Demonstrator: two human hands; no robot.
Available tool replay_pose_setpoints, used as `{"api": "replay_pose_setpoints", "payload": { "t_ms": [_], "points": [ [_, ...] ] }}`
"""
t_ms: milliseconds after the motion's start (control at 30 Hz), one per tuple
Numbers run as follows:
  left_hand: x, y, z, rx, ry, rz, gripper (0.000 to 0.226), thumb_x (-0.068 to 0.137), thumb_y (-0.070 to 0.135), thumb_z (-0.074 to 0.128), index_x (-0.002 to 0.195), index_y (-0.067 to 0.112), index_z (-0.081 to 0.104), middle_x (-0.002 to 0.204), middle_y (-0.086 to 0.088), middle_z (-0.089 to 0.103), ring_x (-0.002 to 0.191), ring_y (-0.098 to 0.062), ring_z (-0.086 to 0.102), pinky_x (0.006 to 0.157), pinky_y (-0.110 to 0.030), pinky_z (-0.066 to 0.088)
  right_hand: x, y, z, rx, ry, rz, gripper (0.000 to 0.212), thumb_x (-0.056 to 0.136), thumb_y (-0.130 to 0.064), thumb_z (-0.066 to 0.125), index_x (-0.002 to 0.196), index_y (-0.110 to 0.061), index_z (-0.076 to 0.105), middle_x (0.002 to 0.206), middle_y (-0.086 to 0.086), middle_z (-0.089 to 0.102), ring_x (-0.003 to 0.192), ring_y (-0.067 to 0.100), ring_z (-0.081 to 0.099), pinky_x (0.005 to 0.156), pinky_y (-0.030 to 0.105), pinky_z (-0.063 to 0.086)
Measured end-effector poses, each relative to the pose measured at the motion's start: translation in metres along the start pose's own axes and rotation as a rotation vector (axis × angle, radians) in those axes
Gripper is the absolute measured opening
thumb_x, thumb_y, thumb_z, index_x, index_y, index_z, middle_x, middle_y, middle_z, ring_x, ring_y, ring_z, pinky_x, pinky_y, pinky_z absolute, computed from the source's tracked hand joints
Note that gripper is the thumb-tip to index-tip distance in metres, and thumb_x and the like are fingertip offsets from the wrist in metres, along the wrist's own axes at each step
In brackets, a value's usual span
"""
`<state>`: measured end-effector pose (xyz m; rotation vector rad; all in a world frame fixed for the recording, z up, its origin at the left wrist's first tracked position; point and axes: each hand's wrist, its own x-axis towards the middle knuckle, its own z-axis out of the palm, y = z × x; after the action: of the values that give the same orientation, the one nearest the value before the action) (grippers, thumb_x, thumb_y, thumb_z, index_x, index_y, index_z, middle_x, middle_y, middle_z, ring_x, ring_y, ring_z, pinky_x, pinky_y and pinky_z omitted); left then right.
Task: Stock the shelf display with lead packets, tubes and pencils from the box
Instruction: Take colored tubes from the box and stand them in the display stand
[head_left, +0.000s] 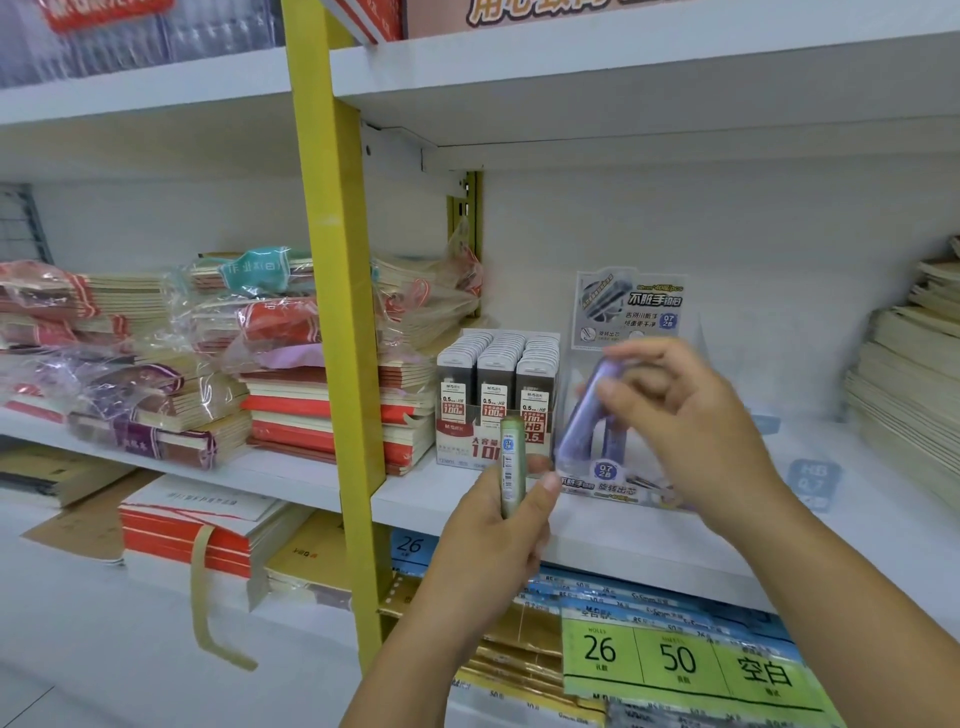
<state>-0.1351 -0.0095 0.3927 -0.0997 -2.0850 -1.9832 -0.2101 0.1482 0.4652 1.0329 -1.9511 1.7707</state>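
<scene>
White shelf (415, 493), bare stretch from the clear display stand (628, 306) to the notebook stack (904, 384) at right. Purple tube (582, 415) leans in the stand, top pinched by right hand (691, 431), blurred. Left hand (493, 545) grips green tube (511, 462) upright over the shelf's front edge, before lead packet box (493, 384) just left of the stand.

White shelf board (597, 543), middle tier, crossed by yellow upright (332, 312).
- Left of upright and just right of it: stacked exercise books (311, 410), red and purple covers, many in clear wrap.
- Centre: cardboard display box of 0.5 HB lead packets (496, 395), three rows, upright.
- Just beside it: clear display stand (631, 306) with printed header card.
- Farther right: blue HB 0.7 label (813, 480), flat on board.
- Far right: tall stack of cream notebooks (904, 384).
</scene>
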Motion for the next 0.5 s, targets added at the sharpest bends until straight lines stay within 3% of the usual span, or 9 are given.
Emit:
{"api": "replay_pose_setpoints", "payload": {
  "t_ms": [67, 133, 200, 367, 500],
  "points": [
    [0.001, 0.000, -0.001, -0.014, 0.023, -0.002, 0.017, 0.096, 0.049, 0.053, 0.106, 0.036, 0.059, 0.055, 0.015, 0.045, 0.045, -0.002, 0.039, 0.044, -0.014, 0.034, 0.006, 0.000, -0.003, 0.019, 0.203, -0.105, 0.024, 0.094, -0.015, 0.061, 0.101, -0.038, 0.058, 0.098, -0.008, 0.073, 0.091, 0.008, 0.069, 0.076, 0.023, 0.054],
    [0.002, 0.003, -0.001, -0.054, 0.030, -0.019, 0.015, 0.099, 0.045, 0.051, 0.100, 0.031, 0.055, 0.059, 0.011, 0.041, 0.046, -0.005, 0.035, 0.044, -0.016, 0.033, 0.010, 0.004, -0.002, -0.010, 0.257, -0.143, 0.028, 0.095, -0.015, 0.058, 0.104, -0.041, 0.054, 0.103, -0.007, 0.072, 0.100, 0.007, 0.066, 0.084, 0.026, 0.052],
    [0.003, 0.006, -0.001, -0.104, 0.017, -0.037, 0.015, 0.103, 0.036, 0.045, 0.095, 0.024, 0.047, 0.062, 0.006, 0.038, 0.047, -0.007, 0.033, 0.044, -0.017, 0.032, 0.012, 0.011, 0.001, -0.053, 0.241, -0.133, 0.030, 0.096, -0.014, 0.057, 0.103, -0.042, 0.052, 0.105, -0.007, 0.071, 0.102, 0.006, 0.065, 0.087, 0.020, 0.050],
    [0.003, 0.006, 0.000, -0.012, 0.024, 0.016, 0.016, 0.104, 0.037, 0.041, 0.098, 0.023, 0.044, 0.060, 0.010, 0.048, 0.047, -0.007, 0.041, 0.044, -0.016, 0.037, 0.019, 0.031, 0.003, -0.156, 0.204, -0.002, 0.031, 0.095, -0.012, 0.057, 0.096, -0.043, 0.050, 0.102, -0.013, 0.068, 0.088, -0.004, 0.065, 0.070, 0.004, 0.045],
    [0.004, 0.003, -0.002, 0.030, 0.048, 0.040, 0.013, 0.102, 0.041, 0.044, 0.099, 0.030, 0.048, 0.064, 0.008, 0.055, 0.049, -0.011, 0.047, 0.047, -0.019, 0.040, 0.020, 0.041, 0.001, -0.199, 0.127, 0.105, 0.022, 0.095, -0.019, 0.060, 0.095, -0.040, 0.054, 0.094, -0.018, 0.070, 0.083, -0.004, 0.066, 0.068, 0.009, 0.047]
  ]
}}
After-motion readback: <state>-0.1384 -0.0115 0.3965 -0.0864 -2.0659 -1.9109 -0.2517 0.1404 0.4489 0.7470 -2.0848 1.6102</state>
